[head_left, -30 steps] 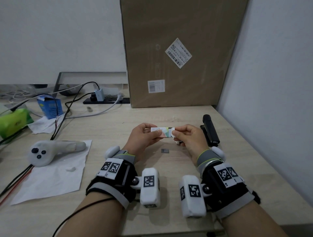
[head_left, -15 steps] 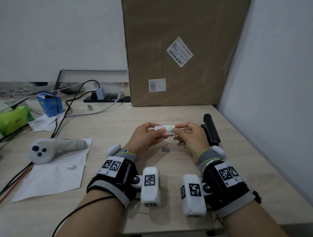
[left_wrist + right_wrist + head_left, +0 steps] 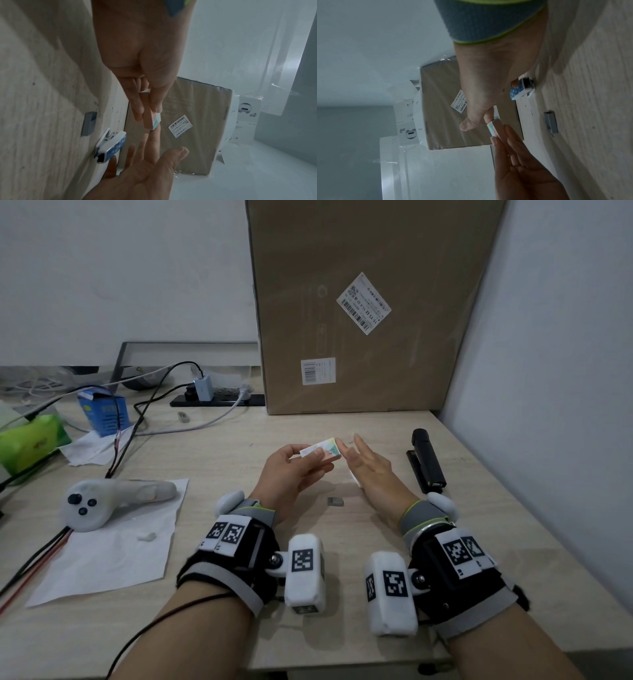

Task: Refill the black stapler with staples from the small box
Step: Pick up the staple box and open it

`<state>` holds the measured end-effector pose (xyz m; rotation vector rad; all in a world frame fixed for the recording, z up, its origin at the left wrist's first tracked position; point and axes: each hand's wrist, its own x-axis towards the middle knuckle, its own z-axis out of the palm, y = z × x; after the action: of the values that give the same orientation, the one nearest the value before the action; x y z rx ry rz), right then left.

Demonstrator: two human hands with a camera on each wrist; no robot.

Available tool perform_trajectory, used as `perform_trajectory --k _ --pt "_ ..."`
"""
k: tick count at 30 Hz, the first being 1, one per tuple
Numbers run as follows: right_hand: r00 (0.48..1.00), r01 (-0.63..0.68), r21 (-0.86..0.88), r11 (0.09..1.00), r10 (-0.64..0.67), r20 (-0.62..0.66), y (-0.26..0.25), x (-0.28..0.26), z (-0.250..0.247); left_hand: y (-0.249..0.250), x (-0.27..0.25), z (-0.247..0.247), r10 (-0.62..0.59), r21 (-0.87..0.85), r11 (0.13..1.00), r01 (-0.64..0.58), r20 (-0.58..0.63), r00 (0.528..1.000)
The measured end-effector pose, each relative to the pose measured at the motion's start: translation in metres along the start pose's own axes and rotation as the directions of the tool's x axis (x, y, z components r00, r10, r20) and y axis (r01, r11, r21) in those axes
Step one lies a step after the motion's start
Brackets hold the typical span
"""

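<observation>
My left hand [image 3: 313, 457] pinches the small staple box [image 3: 325, 449] between thumb and fingers, a little above the desk. In the left wrist view the box [image 3: 151, 119] sticks out past those fingertips. My right hand [image 3: 351, 446] is open, fingers straight, with a fingertip [image 3: 488, 115] at the box's right end [image 3: 494, 128]. The black stapler [image 3: 428, 462] lies closed on the desk, right of my right hand, untouched. A short grey strip of staples [image 3: 334, 501] lies on the desk between my wrists.
A small blue-and-white mini stapler [image 3: 111, 146] lies under my right hand. A large cardboard box [image 3: 370, 309] stands at the back. A white controller [image 3: 102, 501] on paper, cables and a blue carton [image 3: 102, 414] are at the left. The wall runs close on the right.
My right hand let go of the box's right end and spread its fingers. The left hand keeps hold, and the box has tilted up a little.
</observation>
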<state>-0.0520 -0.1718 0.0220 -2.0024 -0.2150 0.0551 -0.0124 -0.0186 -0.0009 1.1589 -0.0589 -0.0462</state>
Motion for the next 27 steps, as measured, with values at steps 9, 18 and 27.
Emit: perform_trajectory --k 9,18,27 --pt "0.988 0.039 0.022 0.999 -0.036 -0.151 0.018 0.014 0.001 0.0 0.0 0.001 0.037 0.077 0.996 -0.036 -0.012 0.999" --pt "0.896 -0.037 -0.051 0.998 0.01 -0.443 0.048 0.033 -0.006 -0.001 0.009 -0.015 0.142 0.516 0.856 -0.023 -0.192 0.971" --pt "0.926 -0.103 -0.137 0.985 0.045 -0.374 0.049 0.03 -0.005 -0.006 0.017 -0.025 0.232 0.82 0.571 0.044 -0.213 0.949"
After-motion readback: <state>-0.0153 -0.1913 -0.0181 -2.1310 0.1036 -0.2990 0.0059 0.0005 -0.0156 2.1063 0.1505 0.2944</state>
